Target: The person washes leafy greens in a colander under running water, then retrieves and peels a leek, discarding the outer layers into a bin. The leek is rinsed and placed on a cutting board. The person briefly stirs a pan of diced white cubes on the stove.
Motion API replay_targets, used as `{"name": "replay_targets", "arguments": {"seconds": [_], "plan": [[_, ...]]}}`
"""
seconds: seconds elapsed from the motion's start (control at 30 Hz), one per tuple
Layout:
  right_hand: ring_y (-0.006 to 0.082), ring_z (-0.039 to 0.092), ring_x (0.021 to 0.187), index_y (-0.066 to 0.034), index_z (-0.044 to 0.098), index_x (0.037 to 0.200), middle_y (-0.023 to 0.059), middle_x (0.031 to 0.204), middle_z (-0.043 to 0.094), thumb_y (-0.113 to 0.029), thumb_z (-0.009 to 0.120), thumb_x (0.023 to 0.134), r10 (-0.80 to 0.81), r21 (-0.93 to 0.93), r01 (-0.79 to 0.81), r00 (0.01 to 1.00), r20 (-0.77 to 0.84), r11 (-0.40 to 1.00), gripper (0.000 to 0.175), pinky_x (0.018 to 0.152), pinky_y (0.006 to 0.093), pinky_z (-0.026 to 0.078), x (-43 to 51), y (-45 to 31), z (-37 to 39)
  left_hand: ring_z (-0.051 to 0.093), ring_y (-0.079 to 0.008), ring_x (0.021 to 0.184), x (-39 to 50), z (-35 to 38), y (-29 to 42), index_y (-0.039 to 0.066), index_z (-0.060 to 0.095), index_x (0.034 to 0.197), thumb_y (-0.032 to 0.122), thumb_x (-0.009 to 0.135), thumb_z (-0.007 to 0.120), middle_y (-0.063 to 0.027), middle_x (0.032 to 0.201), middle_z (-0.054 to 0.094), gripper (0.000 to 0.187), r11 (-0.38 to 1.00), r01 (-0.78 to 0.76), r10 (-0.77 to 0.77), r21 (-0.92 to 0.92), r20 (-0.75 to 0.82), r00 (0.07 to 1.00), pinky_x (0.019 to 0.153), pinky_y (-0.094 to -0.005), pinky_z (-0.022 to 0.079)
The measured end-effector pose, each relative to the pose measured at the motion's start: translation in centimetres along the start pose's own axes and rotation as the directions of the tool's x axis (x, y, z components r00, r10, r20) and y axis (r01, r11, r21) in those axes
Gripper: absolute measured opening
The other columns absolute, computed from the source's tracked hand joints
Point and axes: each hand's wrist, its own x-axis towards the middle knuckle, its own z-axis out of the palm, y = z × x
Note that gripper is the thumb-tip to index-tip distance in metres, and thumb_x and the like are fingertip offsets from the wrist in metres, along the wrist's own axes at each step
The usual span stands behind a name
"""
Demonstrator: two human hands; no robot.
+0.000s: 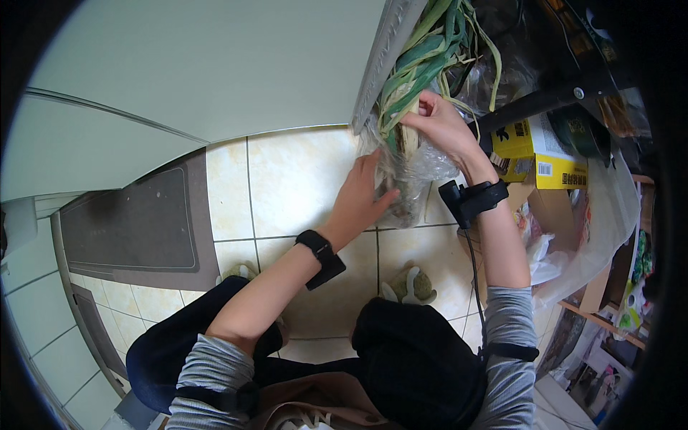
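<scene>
A bundle of leeks or large green onions (424, 70) with green and yellowed leaves stands beside the metal-edged cabinet side, its lower end in a clear plastic bag (403, 199). My right hand (438, 121) grips the pale stalks just above the bag, thumb and fingers closed around them. Against the bag's near left side rests my left hand (365, 193), thumb and fingers apart; part of its fingertips is hidden by the plastic. The bag's bottom is close to the tiled floor.
White cabinet panels (177, 70) stand ahead and left, with a grey floor mat (140, 215) below. At right are a black metal rack bar (559, 97), a yellow printed box (561, 174), an open cardboard box (553, 209) and white plastic bags (543, 258). My slippers (414, 285) are on the tiles.
</scene>
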Motion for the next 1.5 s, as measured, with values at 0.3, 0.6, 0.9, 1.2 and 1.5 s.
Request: {"name": "replay_targets", "arguments": {"seconds": [0.3,0.6,0.9,1.2,1.5], "plan": [[0.0054,0.037,0.062,0.0011,0.056,0.083,-0.0057,0.067,0.045,-0.015,0.07,0.08,-0.127,-0.233,0.135,0.991,0.048,0.963,0.022,0.056,0.0215,0.036,-1.2,-1.6,-2.2,0.056,-0.0274,0.1,1.5,1.1,1.6,0.001,0.045,0.118,0.022,0.074,0.074,-0.0153,0.111,0.053,0.057,1.0,0.028,-0.028,-0.002,-0.063,0.998,0.085,-0.0357,0.046],[0.0053,0.046,0.063,0.0007,0.064,0.096,-0.0032,0.075,0.057,0.003,0.067,0.075,-0.099,-0.013,0.1,0.994,0.055,0.995,0.021,0.058,0.0198,0.039,-5.0,-1.5,-1.4,0.055,-0.0182,0.065,4.5,-2.2,7.3,0.006,0.048,0.1,0.011,0.067,0.072,-0.0057,0.093,0.054,0.041,0.939,-0.306,0.338,0.155,-0.277,0.899,0.054,-0.0267,0.047],[0.014,0.047,0.115,0.0018,0.054,0.118,0.0055,0.119,0.056,0.005,0.06,0.069,-0.347,-0.036,0.349,0.936,0.063,0.936,0.05,0.103,0.0308,0.033,-6.9,-3.3,-2.6,0.052,-0.0168,0.051,4.8,-6.5,13.4,0.005,0.06,0.089,0.01,0.076,0.068,-0.0079,0.068,0.059,0.016,0.924,-0.357,0.375,0.14,-0.523,0.766,0.048,-0.0274,0.042],[0.0178,0.044,0.121,0.0009,0.043,0.132,0.0092,0.132,0.049,0.0,0.058,0.068,-0.159,0.266,0.106,0.97,0.187,0.958,0.065,0.101,0.0312,0.034,-8.8,-2.3,-4.0,0.038,0.002,0.053,9.7,-8.4,17.9,-0.001,0.065,0.093,0.02,0.088,0.064,0.0065,0.068,0.055,0.022,0.888,0.104,-0.02,-0.447,0.189,0.982,0.05,-0.0161,0.032],[0.0094,0.057,0.089,-0.0029,0.058,0.104,0.0006,0.096,0.061,0.0,0.065,0.08,-0.011,0.418,0.133,0.96,-0.28,0.899,0.025,0.082,0.0251,0.045,-10.6,-0.1,-2.9,0.03,-0.0013,0.056,9.2,-11.2,21.6,0.003,0.063,0.096,0.022,0.082,0.07,0.006,0.068,0.05,0.025,0.941,-0.207,0.224,-0.268,0.032,0.974,0.048,-0.0187,0.026]]}}
